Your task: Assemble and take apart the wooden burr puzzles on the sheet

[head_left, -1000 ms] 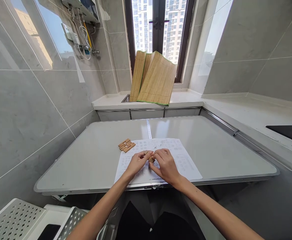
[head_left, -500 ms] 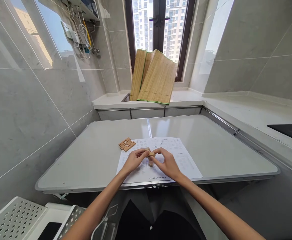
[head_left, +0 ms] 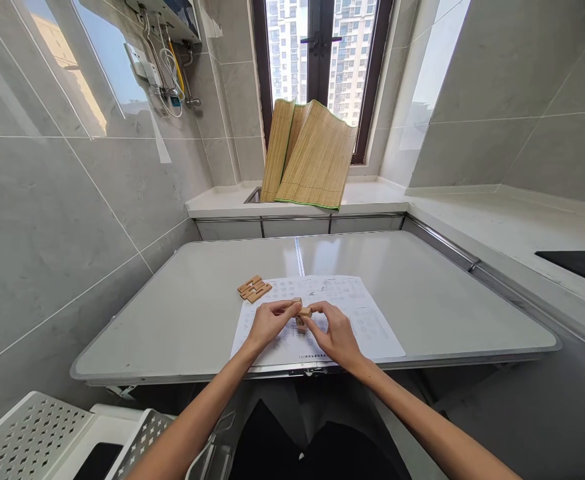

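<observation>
Between my two hands is a small cluster of light wooden puzzle pieces (head_left: 301,320), held above the printed paper sheet (head_left: 367,320). My left hand (head_left: 273,320) grips it from the left, thumb and fingers pinched at its upper part. From the right, my right hand (head_left: 336,331) pinches a block of the same cluster between thumb and forefinger. How the pieces join is partly hidden by my fingers. Several flat notched wooden pieces (head_left: 255,289) lie together at the sheet's upper left corner.
The pale folding table (head_left: 452,313) carries the sheet. Behind it, a folded bamboo mat (head_left: 317,157) leans against the window on a white counter (head_left: 372,193). At lower left stands a white perforated basket (head_left: 27,433), with a black phone-like object (head_left: 98,461) beside it.
The wooden cluster has turned slightly between my fingers, its lower block now angled differently. Both hands stay in nearly the same place.
</observation>
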{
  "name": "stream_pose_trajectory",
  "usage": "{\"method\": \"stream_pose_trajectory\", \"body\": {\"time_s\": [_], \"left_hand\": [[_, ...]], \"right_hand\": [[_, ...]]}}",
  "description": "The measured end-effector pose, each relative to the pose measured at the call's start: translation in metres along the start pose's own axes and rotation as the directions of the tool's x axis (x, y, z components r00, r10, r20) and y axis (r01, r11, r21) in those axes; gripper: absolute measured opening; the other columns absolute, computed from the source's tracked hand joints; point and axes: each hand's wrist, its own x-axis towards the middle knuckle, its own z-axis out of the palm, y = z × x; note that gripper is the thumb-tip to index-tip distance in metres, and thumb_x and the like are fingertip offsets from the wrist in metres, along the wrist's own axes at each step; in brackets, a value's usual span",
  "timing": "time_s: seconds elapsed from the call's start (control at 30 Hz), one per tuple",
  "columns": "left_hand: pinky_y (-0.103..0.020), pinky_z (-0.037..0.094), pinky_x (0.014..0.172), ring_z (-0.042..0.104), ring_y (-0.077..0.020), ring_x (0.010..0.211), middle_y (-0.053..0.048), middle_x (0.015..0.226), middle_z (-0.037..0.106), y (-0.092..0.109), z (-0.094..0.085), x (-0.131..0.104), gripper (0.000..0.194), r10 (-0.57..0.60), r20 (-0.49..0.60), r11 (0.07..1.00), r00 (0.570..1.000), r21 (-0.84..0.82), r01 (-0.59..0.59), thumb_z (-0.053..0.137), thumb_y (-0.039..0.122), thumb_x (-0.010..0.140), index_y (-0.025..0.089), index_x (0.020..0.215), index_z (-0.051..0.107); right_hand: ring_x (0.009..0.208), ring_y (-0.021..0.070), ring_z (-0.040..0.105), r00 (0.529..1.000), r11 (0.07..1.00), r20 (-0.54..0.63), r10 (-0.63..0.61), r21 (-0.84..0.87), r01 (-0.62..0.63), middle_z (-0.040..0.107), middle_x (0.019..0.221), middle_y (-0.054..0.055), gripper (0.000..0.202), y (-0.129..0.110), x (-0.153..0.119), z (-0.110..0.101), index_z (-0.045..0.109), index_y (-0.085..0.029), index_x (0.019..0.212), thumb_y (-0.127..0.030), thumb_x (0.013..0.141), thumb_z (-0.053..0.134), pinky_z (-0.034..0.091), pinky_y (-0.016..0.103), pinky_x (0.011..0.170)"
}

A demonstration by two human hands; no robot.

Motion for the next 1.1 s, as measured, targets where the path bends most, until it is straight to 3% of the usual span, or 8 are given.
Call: {"method": "stream_pose_trajectory", "body": {"time_s": [0.2, 0.37, 0.63, 0.77, 0.9, 1.1], "left_hand": [[-0.036, 0.053, 0.088, 0.071, -0.0281, 0.098, -0.008, 0.098, 0.081, -0.005, -0.007, 0.005, 0.049, -0.013, 0.11, 1.0, 0.994, -0.014, 0.015, 0.066, 0.063, 0.09, 0.017, 0.093, 0.083], [-0.032, 0.053, 0.077, 0.071, -0.024, 0.085, -0.007, 0.089, 0.079, -0.011, -0.019, 0.01, 0.047, -0.039, 0.232, 0.999, 0.972, 0.006, 0.039, 0.075, 0.062, 0.083, 0.016, 0.093, 0.08], [-0.036, 0.059, 0.085, 0.076, -0.0277, 0.094, -0.01, 0.097, 0.081, -0.012, -0.005, 0.011, 0.045, 0.058, 0.064, 0.994, 0.996, 0.092, -0.064, 0.071, 0.06, 0.087, 0.017, 0.099, 0.077], [-0.038, 0.059, 0.085, 0.077, -0.0292, 0.094, -0.011, 0.096, 0.081, -0.011, 0.0, 0.011, 0.044, 0.04, 0.035, 0.993, 0.999, 0.107, -0.043, 0.071, 0.058, 0.087, 0.016, 0.097, 0.077], [-0.036, 0.057, 0.083, 0.076, -0.0279, 0.092, -0.01, 0.095, 0.08, -0.007, -0.004, 0.01, 0.044, 0.042, 0.053, 0.994, 0.998, 0.103, -0.048, 0.07, 0.059, 0.087, 0.017, 0.094, 0.077], [-0.031, 0.05, 0.072, 0.065, -0.0199, 0.077, -0.006, 0.085, 0.073, 0.005, -0.019, 0.007, 0.046, 0.069, 0.22, 0.995, 0.973, 0.057, -0.084, 0.067, 0.063, 0.088, 0.017, 0.087, 0.073]], "right_hand": [[0.096, 0.0254, 0.074, 0.981, 0.945, 0.126, 0.145, 0.276, -0.175, 0.078, 0.099, 0.006, 0.021, 0.003, 0.005, -0.005, 0.066, -0.022, 0.098, -0.043, 0.097, 0.066, 0.057, 0.039, 0.086], [0.097, 0.0244, 0.072, 0.982, 0.97, 0.18, 0.06, 0.221, -0.1, 0.077, 0.1, 0.005, 0.019, 0.004, 0.003, -0.012, 0.068, -0.023, 0.1, -0.041, 0.098, 0.064, 0.055, 0.04, 0.089], [0.095, 0.0277, 0.071, 0.997, 0.995, 0.058, 0.046, 0.09, -0.051, 0.077, 0.1, 0.008, 0.014, 0.006, -0.001, -0.001, 0.065, -0.023, 0.101, -0.037, 0.099, 0.061, 0.057, 0.04, 0.079], [0.093, 0.0277, 0.071, 0.997, 0.993, 0.032, 0.077, 0.084, -0.08, 0.077, 0.099, 0.008, 0.015, 0.001, -0.002, 0.001, 0.065, -0.023, 0.099, -0.036, 0.099, 0.059, 0.056, 0.037, 0.071], [0.095, 0.0286, 0.072, 0.989, 0.98, 0.081, 0.127, 0.147, -0.138, 0.077, 0.1, 0.009, 0.019, -0.004, 0.0, -0.004, 0.066, -0.022, 0.1, -0.041, 0.098, 0.061, 0.055, 0.035, 0.064], [0.096, 0.0252, 0.075, 0.962, 0.91, 0.237, 0.133, 0.356, -0.213, 0.078, 0.099, 0.007, 0.029, -0.005, 0.008, -0.019, 0.068, -0.022, 0.096, -0.05, 0.095, 0.067, 0.059, 0.043, 0.092]]}}
